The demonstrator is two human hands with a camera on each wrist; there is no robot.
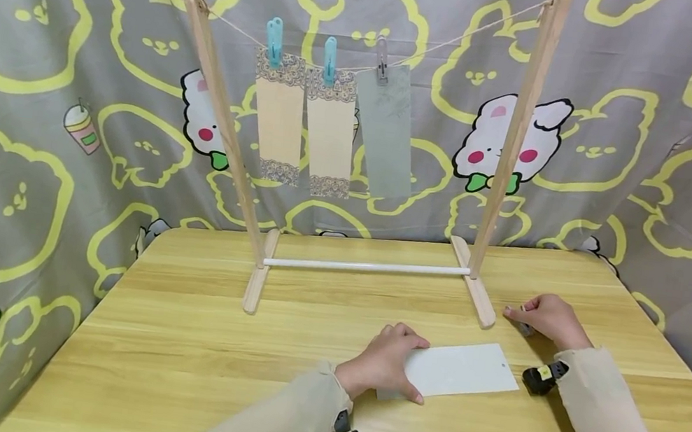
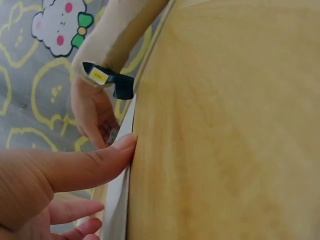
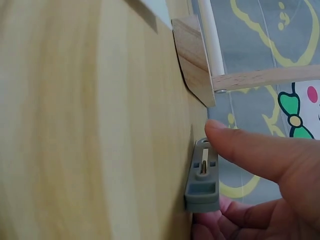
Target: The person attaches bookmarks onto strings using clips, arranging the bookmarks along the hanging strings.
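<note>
My left hand (image 1: 386,363) grips a blank whitish card (image 1: 463,370) across its left end, thumb on the near edge and fingers on the far edge. A small hole shows at the card's right end, and the left wrist view catches the card (image 2: 118,200) nearly edge-on under the thumb. To the right of it, my right hand (image 1: 553,321) pinches a grey clothespin (image 3: 202,175) low over the tabletop. In the right wrist view the thumb lies at one end of the clothespin, with the other fingers partly hidden behind it.
A wooden stand (image 1: 522,132) with a white crossbar (image 1: 366,267) holds a string. From it hang two patterned cream cards (image 1: 278,121) on blue clothespins (image 1: 330,59) and a grey-green card (image 1: 386,136) on a clear clothespin (image 1: 381,58). A printed curtain hangs behind the table (image 1: 179,353).
</note>
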